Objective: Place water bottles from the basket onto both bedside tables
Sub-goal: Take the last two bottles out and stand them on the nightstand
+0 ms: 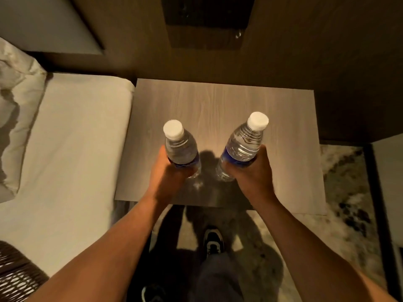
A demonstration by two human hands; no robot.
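- Head view: left hand (168, 175) wrapped tight round left bottle (181, 149); right hand (250, 171) clamped on right bottle (242, 144), both over near half of bedside table (218, 101).
- Far half of tabletop bare; bed (72, 138) abuts left edge.
- Basket (15, 277) near-left corner.

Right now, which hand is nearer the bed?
Left. The left hand grips a bottle over the table's bed-side half; the right hand grips another bottle farther from the bed.
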